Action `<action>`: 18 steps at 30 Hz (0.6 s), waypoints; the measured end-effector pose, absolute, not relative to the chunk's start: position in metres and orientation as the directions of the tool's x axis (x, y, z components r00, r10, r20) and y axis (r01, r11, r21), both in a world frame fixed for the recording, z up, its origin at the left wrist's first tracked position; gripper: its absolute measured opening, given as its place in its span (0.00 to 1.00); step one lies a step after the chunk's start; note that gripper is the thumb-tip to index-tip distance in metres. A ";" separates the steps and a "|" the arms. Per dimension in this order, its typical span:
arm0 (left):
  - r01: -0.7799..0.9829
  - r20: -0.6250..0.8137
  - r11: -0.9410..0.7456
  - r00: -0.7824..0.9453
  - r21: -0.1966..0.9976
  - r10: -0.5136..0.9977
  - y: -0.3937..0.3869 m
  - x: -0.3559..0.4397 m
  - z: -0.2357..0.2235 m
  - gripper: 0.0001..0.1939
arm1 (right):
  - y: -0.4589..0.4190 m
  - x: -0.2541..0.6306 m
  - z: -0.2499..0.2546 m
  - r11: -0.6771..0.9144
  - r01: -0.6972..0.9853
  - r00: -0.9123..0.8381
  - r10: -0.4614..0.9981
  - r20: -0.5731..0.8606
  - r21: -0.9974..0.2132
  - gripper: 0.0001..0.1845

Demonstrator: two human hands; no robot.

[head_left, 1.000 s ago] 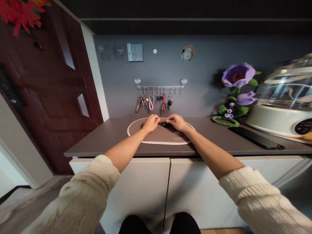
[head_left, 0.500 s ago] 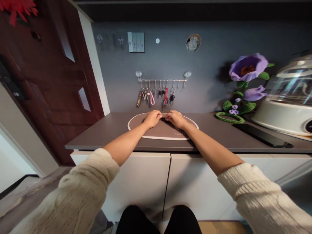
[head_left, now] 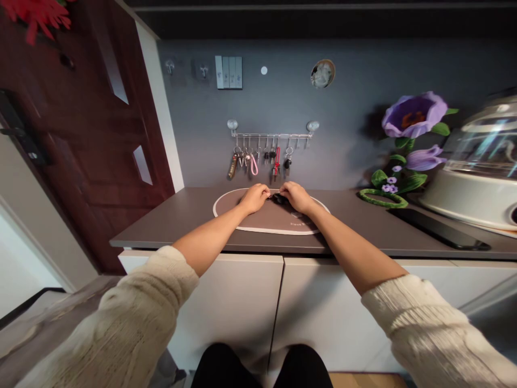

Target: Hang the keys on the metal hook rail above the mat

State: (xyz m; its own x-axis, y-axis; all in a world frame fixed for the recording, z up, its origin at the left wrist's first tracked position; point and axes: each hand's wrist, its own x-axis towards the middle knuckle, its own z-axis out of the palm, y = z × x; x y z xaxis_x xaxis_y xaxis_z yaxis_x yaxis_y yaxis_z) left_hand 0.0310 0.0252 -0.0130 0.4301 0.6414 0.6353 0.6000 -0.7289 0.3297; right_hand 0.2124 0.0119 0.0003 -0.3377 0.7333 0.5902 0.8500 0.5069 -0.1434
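Observation:
Over the oval brown mat (head_left: 262, 220) with a pale rim, my two hands work close together. My left hand (head_left: 255, 198) is closed, its fingertips pinched at the left side of a small black object (head_left: 279, 199). From the right, the bent fingers of my right hand (head_left: 298, 197) are closed at the same object. It looks like a key fob, but its kind is too small to make out, and the fingers hide part of it.
Behind the mat, a clear hook rail (head_left: 270, 134) on the wall carries several keys (head_left: 266, 156). To the right are purple fabric flowers (head_left: 414, 118), a black phone (head_left: 438, 229) and a white appliance (head_left: 470, 194) with a clear top. A dark red door (head_left: 92, 134) is at left.
My right hand has shifted slightly up and away from my left hand, and more of the black object shows between them. The camera view has tilted a little.

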 end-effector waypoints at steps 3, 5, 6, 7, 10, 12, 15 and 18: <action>0.599 0.641 -0.730 0.427 0.329 0.638 0.025 0.031 -0.013 0.07 | 0.008 0.211 0.004 0.515 0.826 -0.301 0.745 0.595 -0.228 0.07; 0.590 0.649 -0.739 0.429 0.326 0.628 0.025 0.031 -0.013 0.07 | 0.004 0.210 0.007 0.523 0.802 -0.271 0.749 0.605 -0.288 0.07; 0.586 0.653 -0.742 0.428 0.327 0.625 0.025 0.031 -0.013 0.07 | 0.002 0.209 0.008 0.524 0.791 -0.256 0.754 0.605 -0.318 0.07; 0.583 0.656 -0.742 0.424 0.330 0.625 0.024 0.032 -0.013 0.07 | 0.000 0.209 0.009 0.521 0.780 -0.240 0.762 0.601 -0.348 0.07; 0.583 0.662 -0.736 0.406 0.344 0.631 0.023 0.033 -0.012 0.08 | -0.002 0.208 0.010 0.522 0.736 -0.201 0.776 0.598 -0.430 0.06; 0.581 0.675 -0.736 0.390 0.348 0.627 0.021 0.034 -0.011 0.08 | -0.003 0.208 0.011 0.547 0.697 -0.193 0.766 0.613 -0.464 0.05; 0.559 0.698 -0.748 0.372 0.358 0.611 0.018 0.035 -0.009 0.09 | -0.002 0.208 0.011 0.591 0.646 -0.198 0.741 0.641 -0.483 0.06; 0.526 0.717 -0.769 0.370 0.362 0.591 0.015 0.037 -0.007 0.10 | 0.000 0.208 0.011 0.618 0.604 -0.200 0.729 0.654 -0.503 0.07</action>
State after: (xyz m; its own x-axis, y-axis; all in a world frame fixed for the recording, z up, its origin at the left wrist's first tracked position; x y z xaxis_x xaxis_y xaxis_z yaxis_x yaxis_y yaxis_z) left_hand 0.0368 0.0152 -0.0072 0.3701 0.5908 0.7169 0.5261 -0.7693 0.3624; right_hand 0.2080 -0.0004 0.0106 -0.2005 0.7291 0.6544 0.6043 0.6178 -0.5032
